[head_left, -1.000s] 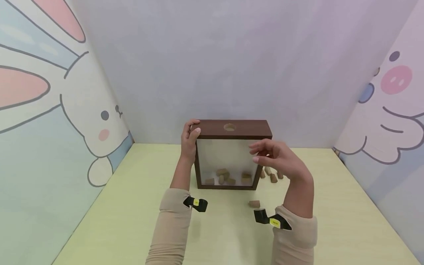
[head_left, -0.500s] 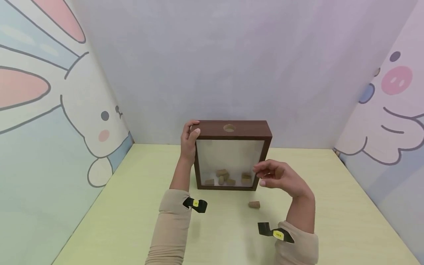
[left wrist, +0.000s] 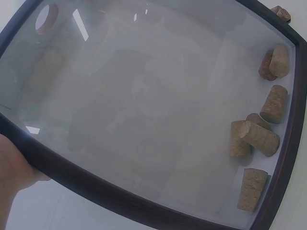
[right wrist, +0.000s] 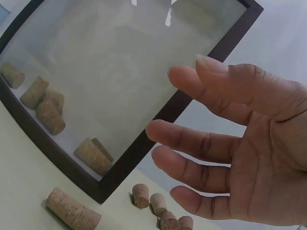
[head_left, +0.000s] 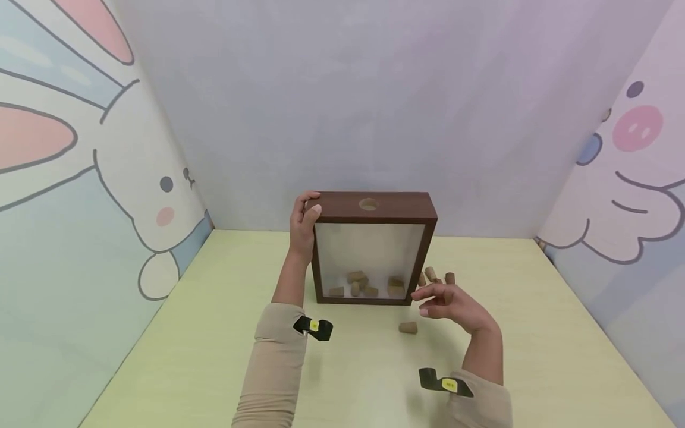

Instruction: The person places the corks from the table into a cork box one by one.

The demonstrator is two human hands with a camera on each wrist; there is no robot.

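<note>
A dark brown wooden box frame (head_left: 428, 238) with a clear front stands upright on the table, a round hole (head_left: 368, 204) in its top. Several corks (left wrist: 259, 138) lie along its bottom inside. My left hand (head_left: 302, 229) grips the box's upper left corner, thumb on the front edge and fingers over the far side. Low beside the box's right side is my right hand (head_left: 455, 306), its fingers loosely bent with nothing between them, as the right wrist view (right wrist: 240, 143) also shows. One cork (head_left: 408, 327) lies on its side on the table in front of the box, left of that hand.
Several more corks (right wrist: 140, 195) rest on the table to the right of the box, partly behind my right hand in the head view. A pale wall (head_left: 374, 107) rises behind the table, with cartoon-printed panels (head_left: 155, 196) at both sides.
My right hand has dropped from in front of the box's upper right to low beside its lower right corner. My left hand keeps its grip on the box.
</note>
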